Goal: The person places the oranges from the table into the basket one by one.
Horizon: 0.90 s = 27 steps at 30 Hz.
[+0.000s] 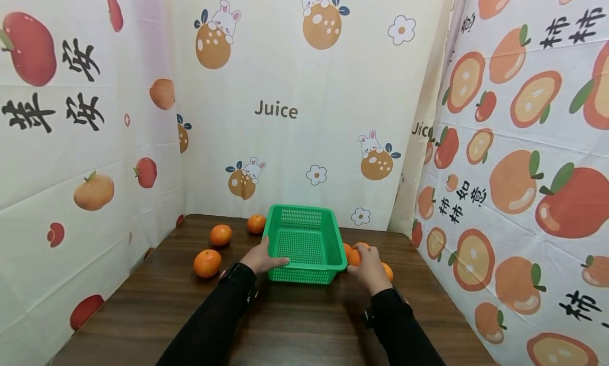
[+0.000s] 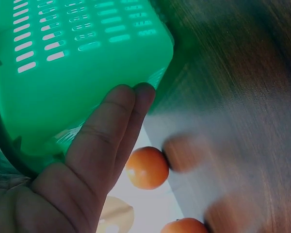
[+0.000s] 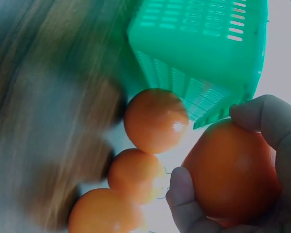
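A green plastic basket point(image 1: 298, 244) with slotted walls stands on the table. My left hand point(image 1: 260, 257) holds it at the near left corner, thumb over the rim; in the left wrist view the fingers point(image 2: 104, 131) lie along the outer wall. To the right of the basket, my right hand point(image 1: 370, 271) grips an orange point(image 3: 233, 170) between thumb and fingers, close to the basket wall. Several more oranges lie by that hand, among them one beside the basket point(image 3: 156, 120), a middle one point(image 3: 136, 175) and a lower one point(image 3: 104, 213).
Left of the basket lie three oranges: a near one point(image 1: 207, 263), a middle one point(image 1: 221, 235) and a far one point(image 1: 256, 223). The dark wooden table point(image 1: 295, 323) is bordered by fruit-printed cloth point(image 1: 285, 144) at the back and both sides.
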Motion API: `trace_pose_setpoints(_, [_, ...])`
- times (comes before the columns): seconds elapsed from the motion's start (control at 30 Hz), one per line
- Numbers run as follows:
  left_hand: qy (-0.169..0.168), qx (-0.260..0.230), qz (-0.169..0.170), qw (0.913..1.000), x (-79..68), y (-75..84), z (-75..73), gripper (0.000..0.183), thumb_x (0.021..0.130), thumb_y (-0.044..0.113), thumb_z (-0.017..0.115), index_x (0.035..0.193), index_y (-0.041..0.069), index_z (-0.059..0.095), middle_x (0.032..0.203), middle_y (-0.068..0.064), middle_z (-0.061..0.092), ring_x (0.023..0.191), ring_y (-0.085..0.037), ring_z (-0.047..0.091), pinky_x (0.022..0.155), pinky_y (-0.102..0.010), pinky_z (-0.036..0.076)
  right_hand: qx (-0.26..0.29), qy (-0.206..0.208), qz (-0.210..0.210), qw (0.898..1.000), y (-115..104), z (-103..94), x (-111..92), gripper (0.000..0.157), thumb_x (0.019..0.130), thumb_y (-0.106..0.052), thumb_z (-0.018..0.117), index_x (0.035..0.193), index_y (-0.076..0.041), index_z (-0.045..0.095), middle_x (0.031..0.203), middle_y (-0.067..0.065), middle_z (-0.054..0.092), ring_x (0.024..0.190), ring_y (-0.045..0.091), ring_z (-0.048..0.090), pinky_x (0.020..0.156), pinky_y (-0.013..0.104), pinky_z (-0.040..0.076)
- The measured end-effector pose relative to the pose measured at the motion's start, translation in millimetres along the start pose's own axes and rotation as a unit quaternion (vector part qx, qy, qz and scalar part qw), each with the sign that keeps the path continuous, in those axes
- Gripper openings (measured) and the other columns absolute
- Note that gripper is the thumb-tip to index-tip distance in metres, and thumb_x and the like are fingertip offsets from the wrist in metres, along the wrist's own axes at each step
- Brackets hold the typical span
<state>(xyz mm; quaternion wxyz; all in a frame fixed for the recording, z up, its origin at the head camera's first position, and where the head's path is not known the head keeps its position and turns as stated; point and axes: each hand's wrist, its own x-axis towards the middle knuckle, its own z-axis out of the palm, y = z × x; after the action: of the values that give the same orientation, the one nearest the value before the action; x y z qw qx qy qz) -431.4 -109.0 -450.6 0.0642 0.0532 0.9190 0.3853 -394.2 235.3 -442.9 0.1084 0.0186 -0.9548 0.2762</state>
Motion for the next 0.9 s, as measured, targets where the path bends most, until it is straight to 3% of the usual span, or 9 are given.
trace_pose_setpoints(0.3, [-0.002,0.005,-0.002,1.0,-3.6,2.1,-1.1,0.123,0.089,0.065,0.077,0.171,0.003,0.008,0.174,-0.026,0.023,0.157,-0.044,0.034,0.126,-0.059,0.032,0.003,0.016,-0.006,1.0,-10.1,-6.7,2.7,0.063,0.09,-0.018,0.08,0.148,-0.012,0.056,0.143,0.027,0.047,0.108,0.036,0.062,0.095,0.054,0.054])
trace_pose_setpoints(0.53, [-0.003,-0.001,0.007,1.0,-11.1,4.6,-2.4,0.123,0.09,0.066,0.075,0.171,0.003,0.008,0.174,-0.026,0.025,0.157,-0.044,0.034,0.126,-0.059,0.032,-0.003,0.014,-0.011,1.0,-23.5,-8.5,5.4,0.063,0.09,-0.018,0.078,0.149,-0.013,0.055,0.145,0.026,0.046,0.104,0.036,0.062,0.09,0.052,0.055])
trace_pose_setpoints(0.9, [-0.003,0.0,-0.006,1.0,-1.1,0.1,1.1,0.122,0.09,0.063,0.077,0.171,0.003,0.008,0.174,-0.026,0.024,0.157,-0.044,0.036,0.125,-0.059,0.033,0.006,0.014,-0.019,1.0,-47.3,-8.4,4.3,0.063,0.092,-0.017,0.08,0.15,-0.014,0.054,0.145,0.026,0.047,0.108,0.038,0.062,0.091,0.053,0.056])
